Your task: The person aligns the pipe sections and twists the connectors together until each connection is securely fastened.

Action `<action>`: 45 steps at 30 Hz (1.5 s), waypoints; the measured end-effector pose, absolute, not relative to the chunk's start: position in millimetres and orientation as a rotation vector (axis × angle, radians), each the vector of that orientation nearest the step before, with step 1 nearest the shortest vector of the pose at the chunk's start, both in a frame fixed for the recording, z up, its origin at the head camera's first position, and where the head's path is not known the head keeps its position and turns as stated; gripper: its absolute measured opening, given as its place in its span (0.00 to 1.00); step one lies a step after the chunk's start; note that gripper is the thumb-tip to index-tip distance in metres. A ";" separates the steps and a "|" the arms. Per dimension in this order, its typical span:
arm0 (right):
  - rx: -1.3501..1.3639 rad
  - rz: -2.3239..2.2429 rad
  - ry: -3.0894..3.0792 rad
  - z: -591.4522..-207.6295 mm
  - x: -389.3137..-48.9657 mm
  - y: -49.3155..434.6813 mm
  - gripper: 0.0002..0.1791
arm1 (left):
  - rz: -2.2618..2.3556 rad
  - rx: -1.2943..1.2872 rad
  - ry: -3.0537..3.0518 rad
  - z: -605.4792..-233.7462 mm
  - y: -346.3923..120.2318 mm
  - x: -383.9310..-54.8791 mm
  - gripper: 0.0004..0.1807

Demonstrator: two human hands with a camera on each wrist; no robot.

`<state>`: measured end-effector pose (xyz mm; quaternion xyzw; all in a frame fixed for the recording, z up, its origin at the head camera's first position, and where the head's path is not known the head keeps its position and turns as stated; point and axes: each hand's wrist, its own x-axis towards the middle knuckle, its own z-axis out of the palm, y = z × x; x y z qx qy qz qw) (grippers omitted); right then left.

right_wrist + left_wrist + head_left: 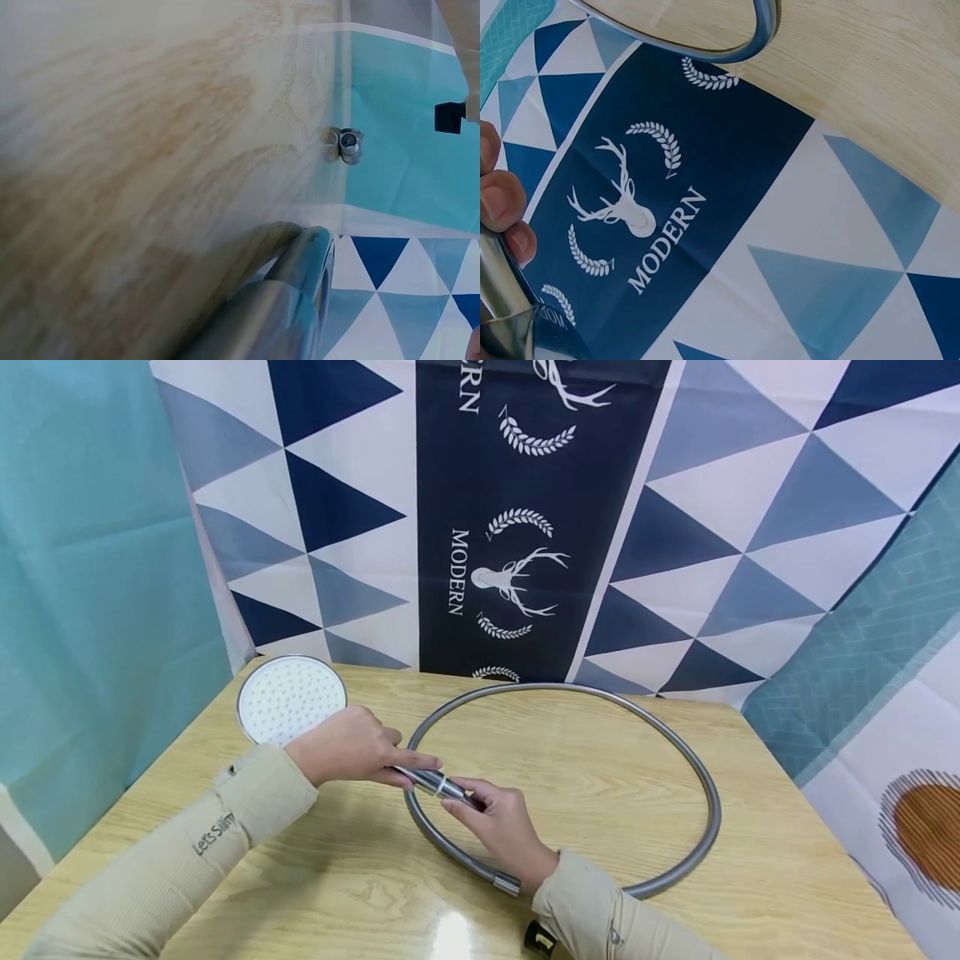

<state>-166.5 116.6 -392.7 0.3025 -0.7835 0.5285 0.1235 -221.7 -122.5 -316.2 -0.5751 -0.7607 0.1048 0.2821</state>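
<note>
A hand shower with a round white spray face [292, 697] is gripped by its chrome handle [510, 289] in my left hand [352, 747]. My left index finger stretches along the handle toward a white ring [441, 787] at its lower end. Just past that ring my right hand [498, 827] pinches a metal shower hose end [468, 800] between thumb and fingers, in line with the handle. The grey hose [708, 793] makes a wide loop on the table, passing behind both hands. Its other end, a metal connector [507, 883], lies beside my right wrist.
The wooden table [360, 902] meets a patterned curtain [525, 527] at the back and a teal sheet [97, 568] at the left. A small metal fitting [350, 146] stands on the table's left side. A black item [538, 937] shows beside my right sleeve.
</note>
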 end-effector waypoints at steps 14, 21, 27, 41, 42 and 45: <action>0.831 1.585 -2.409 -396.9 -165.1 115.8 0.17 | 0.282 -1.528 -2.027 -328.5 -125.2 -221.9 0.22; 0.923 1.443 -2.257 -398.8 -170.1 118.3 0.16 | 0.285 -1.522 -2.003 -327.0 -122.6 -227.2 0.21; 0.952 1.420 -2.233 -397.8 -171.8 119.5 0.14 | 0.276 -1.522 -2.080 -323.4 -121.7 -226.5 0.21; 0.902 1.403 -2.397 -389.5 -167.7 120.2 0.16 | 0.269 -1.521 -2.062 -323.8 -122.8 -224.7 0.21; 0.892 1.387 -2.405 -389.5 -167.5 120.2 0.18 | 0.269 -1.518 -2.058 -323.9 -122.8 -224.8 0.22; 0.909 1.333 -2.362 -391.1 -168.0 120.5 0.20 | 0.271 -1.513 -2.042 -323.5 -121.9 -224.8 0.22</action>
